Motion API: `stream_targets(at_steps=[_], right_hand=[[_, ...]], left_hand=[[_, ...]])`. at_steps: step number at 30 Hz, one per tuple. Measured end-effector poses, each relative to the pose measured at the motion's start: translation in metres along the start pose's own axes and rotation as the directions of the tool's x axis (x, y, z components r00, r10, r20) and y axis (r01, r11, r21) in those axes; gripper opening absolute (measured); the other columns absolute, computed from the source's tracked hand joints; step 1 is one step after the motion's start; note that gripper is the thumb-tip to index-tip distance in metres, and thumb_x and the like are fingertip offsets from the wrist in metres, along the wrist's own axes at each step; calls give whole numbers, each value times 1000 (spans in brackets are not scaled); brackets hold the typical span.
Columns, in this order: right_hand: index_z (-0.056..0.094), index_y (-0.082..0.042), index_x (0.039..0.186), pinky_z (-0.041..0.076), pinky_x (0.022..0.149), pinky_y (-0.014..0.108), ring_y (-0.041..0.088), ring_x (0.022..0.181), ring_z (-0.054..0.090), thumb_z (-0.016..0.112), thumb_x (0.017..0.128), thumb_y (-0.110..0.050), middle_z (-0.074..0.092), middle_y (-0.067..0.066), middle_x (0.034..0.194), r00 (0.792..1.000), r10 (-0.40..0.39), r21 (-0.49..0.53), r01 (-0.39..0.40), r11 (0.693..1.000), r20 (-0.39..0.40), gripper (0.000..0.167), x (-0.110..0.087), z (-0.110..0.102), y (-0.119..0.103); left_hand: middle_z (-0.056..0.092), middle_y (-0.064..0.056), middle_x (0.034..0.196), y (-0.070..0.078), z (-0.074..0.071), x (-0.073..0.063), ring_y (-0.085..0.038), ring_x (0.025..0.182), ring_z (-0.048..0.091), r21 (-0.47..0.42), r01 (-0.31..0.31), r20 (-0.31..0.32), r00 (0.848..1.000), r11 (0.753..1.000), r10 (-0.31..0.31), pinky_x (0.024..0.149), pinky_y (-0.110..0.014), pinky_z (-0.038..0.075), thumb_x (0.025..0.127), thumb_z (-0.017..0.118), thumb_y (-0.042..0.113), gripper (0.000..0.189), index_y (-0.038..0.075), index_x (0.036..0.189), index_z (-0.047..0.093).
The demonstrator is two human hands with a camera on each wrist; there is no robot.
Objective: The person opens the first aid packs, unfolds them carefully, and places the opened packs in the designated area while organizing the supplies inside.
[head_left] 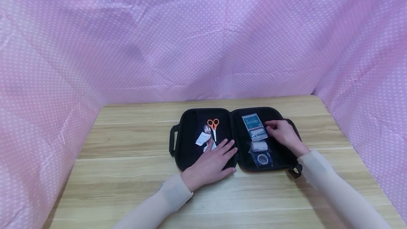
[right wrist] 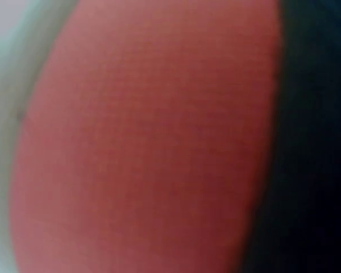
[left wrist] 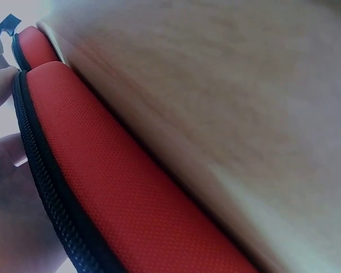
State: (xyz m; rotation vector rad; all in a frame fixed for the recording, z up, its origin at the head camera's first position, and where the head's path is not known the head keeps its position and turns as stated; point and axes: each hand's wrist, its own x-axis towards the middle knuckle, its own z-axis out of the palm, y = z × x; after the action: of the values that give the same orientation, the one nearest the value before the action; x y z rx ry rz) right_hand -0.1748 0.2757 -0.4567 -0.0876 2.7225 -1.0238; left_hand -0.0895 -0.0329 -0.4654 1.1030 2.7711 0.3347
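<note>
An unzipped case (head_left: 187, 147), black inside with a red outer shell (left wrist: 108, 165), lies spread on the table. My left hand (head_left: 210, 163) rests with fingers spread over the front of its left half, fingertips by the middle hinge. Orange-handled scissors (head_left: 213, 126) and small white packets (head_left: 202, 138) lie just beyond that hand. In the right half, my right hand (head_left: 282, 133) has its fingertips right at the right edge of a teal-and-clear packet (head_left: 253, 124). Nearer the front are a rolled bandage (head_left: 259, 146) and a clear bag with a round white roll (head_left: 263, 159).
The wooden table (head_left: 127, 172) reaches back to a pink dotted cloth (head_left: 203, 45) that also hangs on both sides. A black handle (head_left: 172, 140) sticks out at the case's left, and a black strap (head_left: 295, 170) at its front right corner.
</note>
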Motion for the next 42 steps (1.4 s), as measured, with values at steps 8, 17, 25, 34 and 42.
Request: stream_targets(at_steps=[8, 17, 25, 34, 42], right_hand=[[60, 11, 136, 56, 83, 41, 30, 97, 64, 57, 105, -10, 65, 31, 127, 1000, -12, 28, 12, 1000, 13, 38, 0, -1, 1], [52, 24, 133, 61, 79, 30, 19, 91, 70, 58, 101, 1, 67, 33, 116, 992, -72, 296, 37, 954, 108, 40, -2, -9, 9], [50, 22, 136, 61, 81, 31, 18, 90, 66, 61, 100, 2, 70, 18, 103, 988, -5, 251, -35, 967, 154, 43, -4, -10, 6], [52, 22, 135, 61, 82, 33, 21, 91, 66, 58, 99, 3, 68, 21, 106, 990, -31, 217, 0, 976, 139, 40, -3, -7, 3], [51, 20, 138, 60, 89, 40, 30, 104, 69, 55, 104, -2, 57, 38, 133, 985, -44, 168, 15, 986, 170, 41, -4, -9, 4]], left_hand=[[25, -2, 171, 0, -1, 0, -22, 158, 19, 1, 0, 1, 1000, 1000, 0, 122, -62, 19, 103, 55, 55, 69, 19, 160, 41], [26, -2, 170, 0, 0, 0, -22, 158, 19, 2, -4, -7, 1000, 1000, 4, 121, -62, 20, 103, 56, 55, 69, 19, 160, 42], [26, -2, 170, 1, 1, -1, -22, 157, 20, -2, -1, -8, 1000, 1000, 1, 121, -63, 20, 103, 56, 55, 69, 19, 160, 42], [26, -2, 170, 1, 2, -2, -21, 158, 19, -4, 3, -11, 1000, 1000, -3, 121, -62, 20, 103, 56, 55, 69, 19, 160, 42], [24, -2, 171, 1, 2, -2, -21, 158, 16, -8, 0, -12, 1000, 1000, 0, 122, -62, 18, 104, 55, 56, 69, 19, 161, 40]])
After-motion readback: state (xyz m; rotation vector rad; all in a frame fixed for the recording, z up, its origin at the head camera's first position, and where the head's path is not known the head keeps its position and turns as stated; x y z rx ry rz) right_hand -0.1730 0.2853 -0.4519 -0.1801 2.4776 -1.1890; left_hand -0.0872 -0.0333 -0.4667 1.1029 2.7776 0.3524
